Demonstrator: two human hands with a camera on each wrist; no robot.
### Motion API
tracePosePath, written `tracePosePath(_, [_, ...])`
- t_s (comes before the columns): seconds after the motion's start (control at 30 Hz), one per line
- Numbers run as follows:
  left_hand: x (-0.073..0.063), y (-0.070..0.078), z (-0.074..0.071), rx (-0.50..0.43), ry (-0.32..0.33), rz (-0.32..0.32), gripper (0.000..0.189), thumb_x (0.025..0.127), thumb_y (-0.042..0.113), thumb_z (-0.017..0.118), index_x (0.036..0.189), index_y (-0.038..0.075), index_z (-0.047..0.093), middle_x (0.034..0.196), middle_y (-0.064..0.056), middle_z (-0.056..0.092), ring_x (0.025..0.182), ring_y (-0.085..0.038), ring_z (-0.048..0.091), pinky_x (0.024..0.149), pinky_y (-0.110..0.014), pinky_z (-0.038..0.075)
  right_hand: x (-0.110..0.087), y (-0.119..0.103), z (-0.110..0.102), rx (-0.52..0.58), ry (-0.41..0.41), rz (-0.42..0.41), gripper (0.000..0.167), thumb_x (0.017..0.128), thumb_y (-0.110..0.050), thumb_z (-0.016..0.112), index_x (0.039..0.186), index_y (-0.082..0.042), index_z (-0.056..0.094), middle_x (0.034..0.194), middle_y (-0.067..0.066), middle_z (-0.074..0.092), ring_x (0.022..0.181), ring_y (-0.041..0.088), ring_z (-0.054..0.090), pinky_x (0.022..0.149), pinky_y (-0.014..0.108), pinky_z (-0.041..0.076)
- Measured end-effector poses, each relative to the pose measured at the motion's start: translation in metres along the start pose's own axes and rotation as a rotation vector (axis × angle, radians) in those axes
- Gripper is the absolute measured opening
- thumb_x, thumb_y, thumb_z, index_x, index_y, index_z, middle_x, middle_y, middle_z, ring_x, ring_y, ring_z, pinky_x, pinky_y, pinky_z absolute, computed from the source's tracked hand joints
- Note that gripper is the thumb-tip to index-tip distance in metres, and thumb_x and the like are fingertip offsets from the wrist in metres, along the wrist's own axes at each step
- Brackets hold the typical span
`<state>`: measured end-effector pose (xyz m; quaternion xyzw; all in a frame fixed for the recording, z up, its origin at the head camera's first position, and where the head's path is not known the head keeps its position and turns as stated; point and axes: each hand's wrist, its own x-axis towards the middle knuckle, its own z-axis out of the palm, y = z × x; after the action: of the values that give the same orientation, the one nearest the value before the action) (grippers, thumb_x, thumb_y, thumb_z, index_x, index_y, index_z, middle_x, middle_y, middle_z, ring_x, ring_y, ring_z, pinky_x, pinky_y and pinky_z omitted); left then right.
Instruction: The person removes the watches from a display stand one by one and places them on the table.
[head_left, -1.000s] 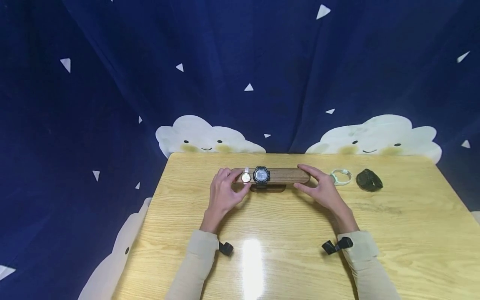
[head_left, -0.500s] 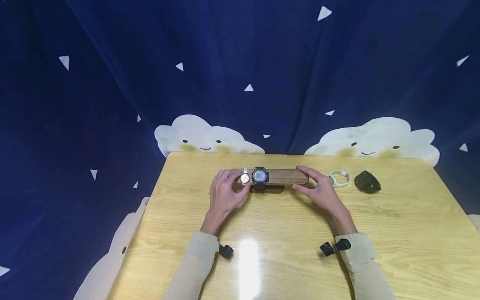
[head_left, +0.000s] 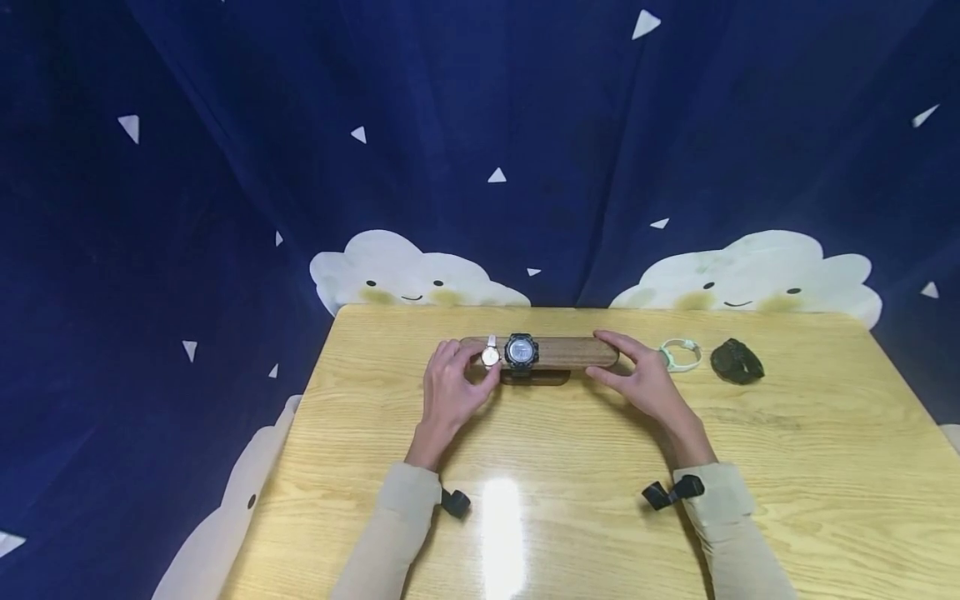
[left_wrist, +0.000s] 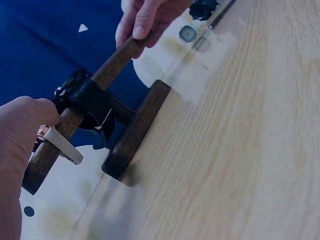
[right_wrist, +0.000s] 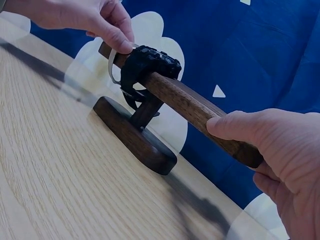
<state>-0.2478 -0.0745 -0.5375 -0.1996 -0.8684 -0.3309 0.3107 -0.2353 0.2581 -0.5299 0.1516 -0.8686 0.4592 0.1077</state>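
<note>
A dark wooden watch stand (head_left: 570,353) stands near the table's back edge, its long bar raised on a post above a flat base (right_wrist: 135,137). Round the bar's left part sit a small white-strapped watch (head_left: 491,357) and, right beside it, a bulky black watch (head_left: 521,351). My left hand (head_left: 448,390) pinches the small watch on the bar, thumb in front and fingers behind; its fingertips are partly hidden. At the other end, my right hand (head_left: 647,382) grips the bar between thumb and fingers. In the left wrist view the white strap (left_wrist: 64,145) hangs round the bar.
To the right of the stand lie a pale green and white watch (head_left: 681,356) and a black watch (head_left: 738,362) on the light wooden table (head_left: 585,533). Behind the table hangs a dark blue curtain (head_left: 420,167) with cloud shapes.
Almost nothing differs. The head view shifts very slightly, while both hands, the stand and the watches keep their places relative to one another.
</note>
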Motion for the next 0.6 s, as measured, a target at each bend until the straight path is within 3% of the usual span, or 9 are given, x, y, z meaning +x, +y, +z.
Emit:
tracePosePath(0.33, [0.0013, 0.0007, 0.0002, -0.025, 0.012, -0.016, 0.032, 0.082, 0.03, 0.085, 0.103, 0.006, 0.079, 0.075, -0.006, 0.061, 0.071, -0.017, 0.049, 0.062, -0.029, 0.044, 0.0005, -0.0009, -0.0006, 0.008, 0.003, -0.006, 0.063, 0.086, -0.015, 0.088, 0.142, -0.006, 0.064, 0.145, 0.019, 0.062, 0.138, 0.042, 0.054, 0.113, 0.059, 0.045])
tracePosePath(0.6, [0.0004, -0.0008, -0.0005, -0.021, 0.02, -0.021, 0.031, 0.081, 0.029, 0.084, 0.101, 0.006, 0.078, 0.076, -0.004, 0.062, 0.071, -0.016, 0.051, 0.062, -0.028, 0.046, 0.0003, -0.0015, -0.0005, 0.005, 0.007, -0.011, 0.063, 0.085, -0.015, 0.089, 0.142, -0.007, 0.064, 0.144, 0.018, 0.063, 0.137, 0.04, 0.055, 0.111, 0.059, 0.046])
